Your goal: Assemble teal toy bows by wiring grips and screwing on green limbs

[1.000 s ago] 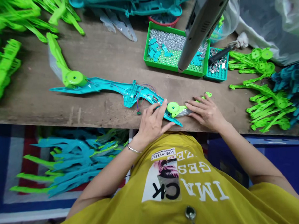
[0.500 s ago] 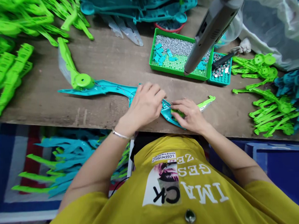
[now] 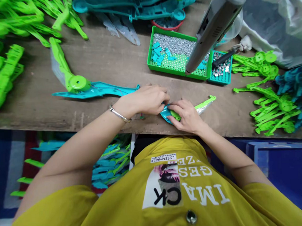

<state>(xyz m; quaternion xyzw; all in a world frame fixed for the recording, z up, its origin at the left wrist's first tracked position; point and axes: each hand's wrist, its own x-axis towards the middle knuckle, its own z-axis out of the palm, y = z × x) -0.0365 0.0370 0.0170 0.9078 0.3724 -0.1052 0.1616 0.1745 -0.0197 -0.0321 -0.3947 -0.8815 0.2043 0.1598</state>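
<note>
A long turquoise plastic shell [image 3: 102, 89] lies on the bench in front of me, with a thin wire along its channel. A lime-green part with a round hub [image 3: 78, 83] sits at its left end. Curled over the shell's middle, my left hand [image 3: 150, 99] has its fingertips pinched together; what they grip is hidden. My right hand [image 3: 187, 115] grips the shell's right end, thumb and fingers around a green piece there. From under that hand a lime-green arm with clear film [image 3: 206, 103] sticks out. A small green item [image 3: 141, 116] shows below my left wrist.
Behind the shell stand a green basket [image 3: 174, 72] of screws and turquoise bits, and a small teal basket [image 3: 221, 79] of metal discs. A grey electric screwdriver [image 3: 210, 33] hangs over them. Green parts [image 3: 6, 76] pile up left, others [image 3: 278, 104] right; turquoise shells [image 3: 136, 7] lie behind.
My left hand has turned flatter, its forearm swinging further across the shell, fingertips now close to my right fingers. My right hand stays at the right end. The view has shifted slightly.
</note>
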